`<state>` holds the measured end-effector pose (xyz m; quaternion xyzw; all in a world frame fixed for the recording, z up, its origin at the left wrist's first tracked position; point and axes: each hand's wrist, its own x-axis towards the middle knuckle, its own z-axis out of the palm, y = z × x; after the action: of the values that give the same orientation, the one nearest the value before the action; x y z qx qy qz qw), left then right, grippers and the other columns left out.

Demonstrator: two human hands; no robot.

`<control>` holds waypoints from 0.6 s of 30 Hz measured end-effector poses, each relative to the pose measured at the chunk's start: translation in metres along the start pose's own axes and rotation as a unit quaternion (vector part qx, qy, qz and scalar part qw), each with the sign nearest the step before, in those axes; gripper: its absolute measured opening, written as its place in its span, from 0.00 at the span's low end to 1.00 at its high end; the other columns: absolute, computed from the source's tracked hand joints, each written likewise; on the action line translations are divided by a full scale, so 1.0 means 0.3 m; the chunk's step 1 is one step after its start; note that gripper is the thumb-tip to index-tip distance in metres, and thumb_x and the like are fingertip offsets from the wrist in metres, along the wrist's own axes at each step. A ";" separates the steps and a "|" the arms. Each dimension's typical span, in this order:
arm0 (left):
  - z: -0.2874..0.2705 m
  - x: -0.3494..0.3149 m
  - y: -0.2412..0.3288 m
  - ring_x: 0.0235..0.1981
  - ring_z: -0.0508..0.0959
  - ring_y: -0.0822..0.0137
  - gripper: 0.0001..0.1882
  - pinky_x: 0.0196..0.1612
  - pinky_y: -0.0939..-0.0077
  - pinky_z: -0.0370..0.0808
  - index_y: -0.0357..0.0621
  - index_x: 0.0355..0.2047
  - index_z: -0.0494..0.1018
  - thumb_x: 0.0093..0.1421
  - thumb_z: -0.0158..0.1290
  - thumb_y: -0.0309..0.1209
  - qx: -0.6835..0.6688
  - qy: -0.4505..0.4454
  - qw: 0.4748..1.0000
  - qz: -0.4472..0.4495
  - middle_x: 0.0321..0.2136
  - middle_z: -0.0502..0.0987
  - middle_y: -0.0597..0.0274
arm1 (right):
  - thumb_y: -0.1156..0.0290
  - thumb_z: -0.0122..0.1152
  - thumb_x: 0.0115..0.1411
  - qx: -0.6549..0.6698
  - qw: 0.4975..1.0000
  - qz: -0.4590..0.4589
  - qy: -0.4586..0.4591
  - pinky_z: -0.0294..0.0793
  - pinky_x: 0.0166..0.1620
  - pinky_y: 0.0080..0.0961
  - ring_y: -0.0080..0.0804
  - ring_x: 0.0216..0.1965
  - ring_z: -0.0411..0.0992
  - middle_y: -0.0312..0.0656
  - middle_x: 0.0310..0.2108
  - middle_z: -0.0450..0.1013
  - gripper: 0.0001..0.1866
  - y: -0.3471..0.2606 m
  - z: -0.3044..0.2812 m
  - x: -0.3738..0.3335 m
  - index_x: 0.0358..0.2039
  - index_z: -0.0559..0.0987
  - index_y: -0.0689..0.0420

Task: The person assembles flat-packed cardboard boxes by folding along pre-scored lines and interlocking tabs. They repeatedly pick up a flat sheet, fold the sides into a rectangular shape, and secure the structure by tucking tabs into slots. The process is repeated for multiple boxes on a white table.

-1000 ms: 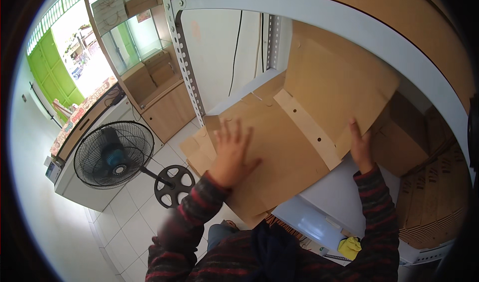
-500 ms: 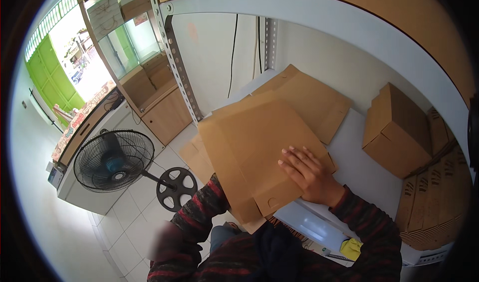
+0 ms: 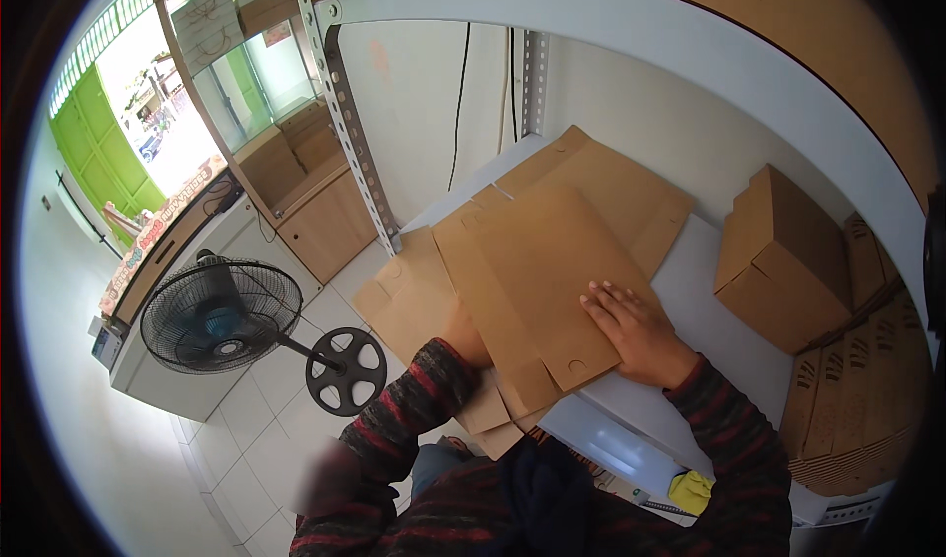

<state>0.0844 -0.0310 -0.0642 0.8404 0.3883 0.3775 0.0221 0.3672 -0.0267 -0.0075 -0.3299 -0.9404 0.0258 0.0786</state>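
A flat brown cardboard box blank with cut flaps and a small half-round slit lies tilted in front of me. My right hand rests palm down on its right side, fingers stretched out. At its left edge, my left hand reaches underneath, so its fingers are hidden. Another flattened cardboard piece shows below and to the left of the blank. Behind it a further flat cardboard sheet lies on the white shelf.
A folded cardboard box stands at the right, beside a bundle of stacked flat cardboard. A metal shelf post rises at the left. A black standing fan stands on the tiled floor. A yellow cloth-like item lies low at the right.
The top blank has shifted to the right, uncovering more of the cardboard piece at its left. My right hand has moved slightly right, and more of my left hand shows.
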 end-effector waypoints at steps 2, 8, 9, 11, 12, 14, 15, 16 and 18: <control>-0.002 0.002 0.008 0.49 0.72 0.46 0.23 0.54 0.53 0.66 0.42 0.48 0.74 0.54 0.58 0.41 0.000 -0.015 1.000 -0.019 0.48 0.74 0.49 | 0.79 0.53 0.49 0.030 1.000 -0.003 0.010 0.53 0.67 0.43 0.51 0.66 0.55 0.57 0.64 0.58 0.37 -0.001 -0.022 0.001 0.63 0.62 0.62; -0.027 0.031 0.013 0.59 0.65 0.50 0.28 0.65 0.54 0.56 0.45 0.57 0.69 0.61 0.50 0.48 0.078 -0.067 0.993 -0.059 0.55 0.70 0.49 | 0.75 0.50 0.61 0.264 0.941 0.050 0.204 0.68 0.55 0.32 0.48 0.56 0.67 0.58 0.55 0.68 0.23 0.037 -0.148 0.025 0.57 0.68 0.64; -0.045 0.046 0.028 0.60 0.64 0.51 0.29 0.66 0.56 0.55 0.45 0.59 0.67 0.63 0.48 0.50 0.058 -0.058 0.994 -0.079 0.56 0.69 0.49 | 0.73 0.49 0.64 0.296 0.915 0.077 0.264 0.71 0.52 0.31 0.47 0.53 0.71 0.58 0.51 0.71 0.19 0.051 -0.155 0.017 0.55 0.70 0.65; -0.105 0.065 0.033 0.62 0.63 0.53 0.31 0.66 0.55 0.56 0.44 0.62 0.62 0.66 0.44 0.51 -0.161 -0.102 0.964 -0.184 0.59 0.66 0.51 | 0.65 0.45 0.70 0.257 0.899 0.115 0.336 0.71 0.40 0.32 0.44 0.35 0.73 0.53 0.34 0.74 0.17 0.081 -0.178 -0.001 0.43 0.73 0.68; -0.131 0.077 0.036 0.64 0.63 0.54 0.32 0.65 0.55 0.56 0.44 0.64 0.59 0.68 0.41 0.51 -0.267 -0.122 0.927 -0.233 0.61 0.64 0.51 | 0.65 0.44 0.70 0.233 0.892 0.093 0.376 0.70 0.38 0.33 0.43 0.30 0.72 0.51 0.29 0.74 0.17 0.091 -0.188 0.001 0.39 0.74 0.68; -0.161 0.109 0.056 0.63 0.64 0.56 0.34 0.65 0.57 0.58 0.42 0.64 0.57 0.68 0.39 0.53 -0.500 -0.070 0.829 -0.239 0.60 0.64 0.52 | 0.65 0.43 0.70 0.225 0.907 0.105 0.341 0.71 0.41 0.33 0.46 0.36 0.74 0.53 0.35 0.75 0.17 0.099 -0.203 -0.012 0.44 0.73 0.68; -0.177 0.126 0.072 0.63 0.64 0.56 0.35 0.64 0.58 0.59 0.41 0.65 0.56 0.69 0.37 0.55 -0.605 -0.043 0.759 -0.237 0.60 0.65 0.52 | 0.65 0.43 0.70 0.223 0.913 0.111 0.323 0.72 0.43 0.33 0.47 0.39 0.74 0.54 0.38 0.75 0.18 0.099 -0.205 -0.017 0.46 0.73 0.68; -0.196 0.157 0.098 0.61 0.66 0.57 0.35 0.63 0.59 0.61 0.40 0.64 0.56 0.69 0.37 0.55 -0.629 -0.034 0.741 -0.235 0.59 0.65 0.53 | 0.67 0.43 0.69 0.200 0.923 0.105 0.312 0.72 0.46 0.33 0.48 0.42 0.74 0.54 0.41 0.75 0.17 0.093 -0.201 -0.019 0.49 0.72 0.67; -0.240 0.219 0.146 0.59 0.69 0.58 0.36 0.61 0.61 0.65 0.38 0.63 0.57 0.69 0.35 0.56 -0.671 -0.011 0.705 -0.230 0.57 0.67 0.53 | 0.71 0.43 0.68 0.153 0.941 0.088 0.289 0.72 0.51 0.33 0.51 0.49 0.72 0.55 0.48 0.73 0.19 0.067 -0.196 -0.006 0.55 0.70 0.66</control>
<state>0.0925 -0.0360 0.0421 0.4929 0.2136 0.5121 0.6702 0.3907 -0.0123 0.0482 -0.3884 -0.8289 0.0800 0.3944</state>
